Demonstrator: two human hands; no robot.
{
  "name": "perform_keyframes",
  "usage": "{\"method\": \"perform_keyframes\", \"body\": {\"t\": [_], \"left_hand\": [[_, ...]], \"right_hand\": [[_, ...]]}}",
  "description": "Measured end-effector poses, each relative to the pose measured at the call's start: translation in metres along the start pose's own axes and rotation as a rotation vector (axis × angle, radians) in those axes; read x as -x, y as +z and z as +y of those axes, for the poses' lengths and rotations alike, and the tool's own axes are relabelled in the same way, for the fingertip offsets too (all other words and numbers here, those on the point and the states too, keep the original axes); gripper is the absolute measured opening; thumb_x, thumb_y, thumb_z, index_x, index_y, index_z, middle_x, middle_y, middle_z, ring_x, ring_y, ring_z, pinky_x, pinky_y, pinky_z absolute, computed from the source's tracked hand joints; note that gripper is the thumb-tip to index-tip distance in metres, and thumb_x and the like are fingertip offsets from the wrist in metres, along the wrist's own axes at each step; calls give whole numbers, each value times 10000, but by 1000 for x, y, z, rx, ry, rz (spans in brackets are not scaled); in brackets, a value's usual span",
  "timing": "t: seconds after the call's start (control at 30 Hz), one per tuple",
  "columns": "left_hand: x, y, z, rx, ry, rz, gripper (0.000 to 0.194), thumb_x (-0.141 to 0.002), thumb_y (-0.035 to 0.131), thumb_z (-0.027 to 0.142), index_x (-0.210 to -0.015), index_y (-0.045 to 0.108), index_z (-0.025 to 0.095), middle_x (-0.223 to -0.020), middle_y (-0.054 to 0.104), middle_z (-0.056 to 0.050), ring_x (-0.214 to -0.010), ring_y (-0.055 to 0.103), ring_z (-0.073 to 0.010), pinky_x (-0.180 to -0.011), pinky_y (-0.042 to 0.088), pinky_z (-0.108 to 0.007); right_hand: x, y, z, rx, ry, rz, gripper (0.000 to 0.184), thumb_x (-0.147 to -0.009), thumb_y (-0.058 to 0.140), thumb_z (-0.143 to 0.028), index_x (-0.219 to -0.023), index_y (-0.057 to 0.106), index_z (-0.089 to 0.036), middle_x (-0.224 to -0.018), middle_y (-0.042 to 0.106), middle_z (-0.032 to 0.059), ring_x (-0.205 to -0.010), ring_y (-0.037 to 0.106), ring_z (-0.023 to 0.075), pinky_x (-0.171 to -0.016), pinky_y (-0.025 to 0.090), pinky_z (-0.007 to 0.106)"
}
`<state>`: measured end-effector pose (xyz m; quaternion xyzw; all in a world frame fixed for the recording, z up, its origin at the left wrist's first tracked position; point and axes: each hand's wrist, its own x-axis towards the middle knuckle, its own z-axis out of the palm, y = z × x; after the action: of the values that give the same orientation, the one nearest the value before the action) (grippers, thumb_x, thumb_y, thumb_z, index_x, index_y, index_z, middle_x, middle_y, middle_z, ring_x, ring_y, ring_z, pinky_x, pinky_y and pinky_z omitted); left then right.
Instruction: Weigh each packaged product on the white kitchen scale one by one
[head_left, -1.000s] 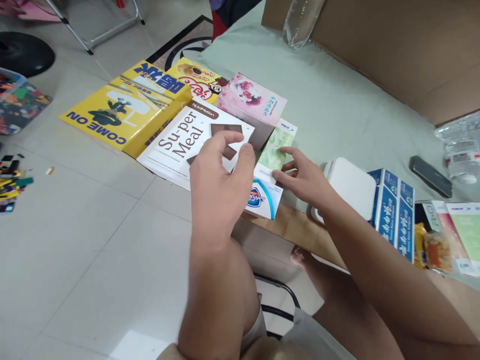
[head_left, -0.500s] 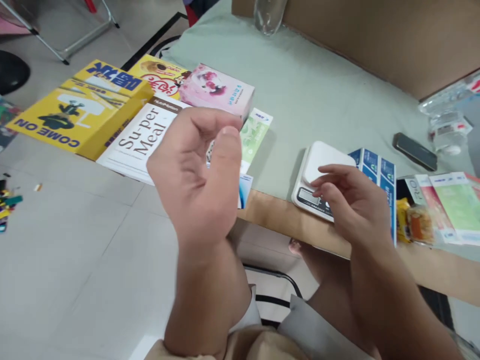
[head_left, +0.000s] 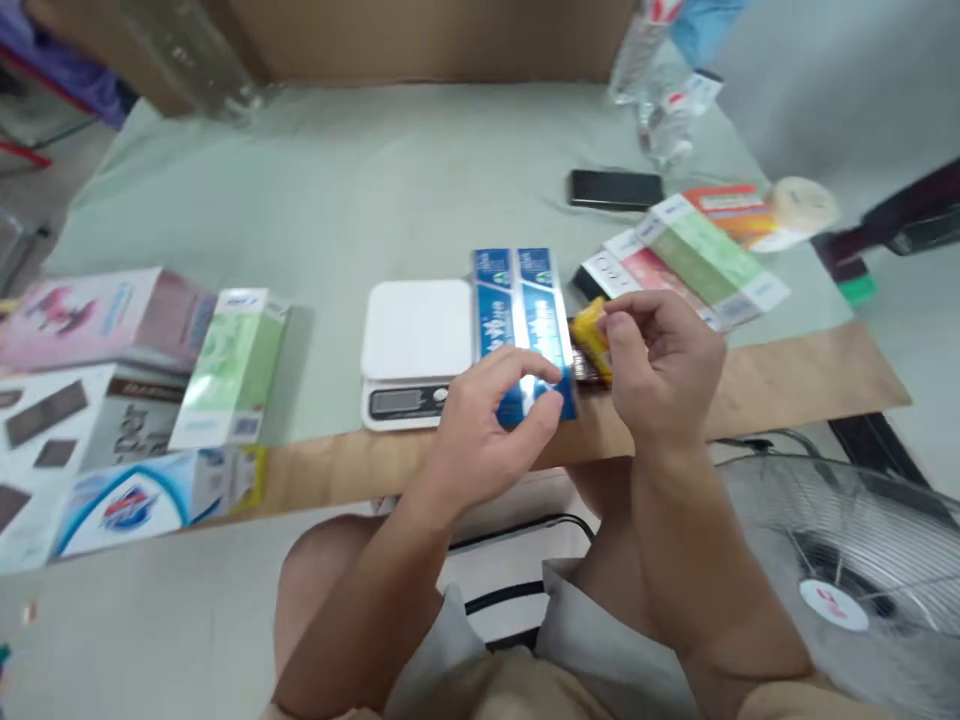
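My left hand [head_left: 487, 425] is curled, thumb and forefinger pinching the near end of a pair of blue toothpaste boxes [head_left: 517, 305] that lie beside a white kitchen scale [head_left: 416, 325]. My right hand [head_left: 664, 365] hovers just right of them, its fingers bent in a pinch on a small yellow packet [head_left: 590, 335] at the table's near edge. Both forearms reach in from below over my knees.
The table [head_left: 795, 375] has a pale green cover. A black phone [head_left: 615, 188], long green and pink boxes [head_left: 697, 255], a tape roll [head_left: 802, 205] and water bottles [head_left: 667, 110] lie at the right. At the left are a green box [head_left: 232, 365], a pink box [head_left: 97, 315] and a blue-white box [head_left: 142, 505]. A floor fan [head_left: 840, 570] stands at the lower right.
My view swung right, away from the yellow and white boxes. Both hands moved right: the left left the box pile for the blue boxes, the right went from the scale to the yellow packet.
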<state>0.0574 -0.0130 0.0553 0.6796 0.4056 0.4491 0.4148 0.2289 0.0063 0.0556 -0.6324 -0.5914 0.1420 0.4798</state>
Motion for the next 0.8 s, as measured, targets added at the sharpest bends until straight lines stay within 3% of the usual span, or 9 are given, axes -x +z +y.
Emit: {"method": "perform_keyframes", "body": {"t": [0.1,0.23,0.33,0.43,0.53,0.63,0.73,0.8], "left_hand": [[-40,41,-2,-90,-21,-99,101,-902,607,291,-946,683,242,-1020,767,-59,-975,714,-240,-904,564,-391],[-128,99,-5,-174,53,-91,136,-825,696,254,-960,679,247,-1124,746,-73,-1113,674,-282,-1057,515,-441],[-202,137,-19,-155,73,56,253,-711,834,202,-836,626,272,-1103,709,-73,-1273,595,-329,-1169,436,-459],[-253,162,-36,-276,-98,41,383,-678,871,172,-670,501,268,-910,668,-70,-1241,600,-360,-1163,422,-496],[-267,172,-43,-412,-220,-24,397,-748,837,187,-620,465,240,-779,623,-40,-1132,654,-314,-1089,460,-448],[-258,168,-38,-398,-159,21,227,-852,765,214,-725,577,203,-801,647,-18,-1020,683,-257,-991,505,-411],[-236,145,-29,-300,-58,91,108,-914,724,271,-956,656,199,-932,708,-3,-990,681,-205,-945,536,-376],[-211,114,-26,-280,7,181,226,-922,737,398,-1075,661,250,-1055,725,18,-1038,676,-186,-951,559,-370]], "right_hand": [[-11,-34,36,135,104,155,171,-940,512,-330,-1010,647,-251,-1060,716,93,-1043,697,259,-886,586,425],[-17,-70,85,297,189,276,309,-885,579,-323,-1185,596,-249,-1245,626,145,-1223,620,301,-1020,557,504],[-25,-79,111,315,232,294,443,-877,565,-310,-1313,517,-242,-1366,558,175,-1359,546,335,-1151,464,586],[-34,-74,120,206,267,219,610,-887,524,-302,-1473,368,-237,-1541,461,193,-1524,402,365,-1239,348,645],[-38,-66,120,132,305,134,689,-900,511,-318,-1542,282,-216,-1664,342,209,-1623,239,388,-1255,306,676],[-35,-64,118,133,306,136,687,-920,505,-336,-1563,287,-237,-1692,322,184,-1661,133,386,-1254,301,700],[-29,-64,110,148,240,170,677,-948,479,-331,-1589,273,-264,-1692,326,156,-1668,141,355,-1258,318,692],[-22,-60,96,138,174,172,652,-962,454,-310,-1587,280,-254,-1705,304,162,-1666,167,330,-1261,332,669]]}}
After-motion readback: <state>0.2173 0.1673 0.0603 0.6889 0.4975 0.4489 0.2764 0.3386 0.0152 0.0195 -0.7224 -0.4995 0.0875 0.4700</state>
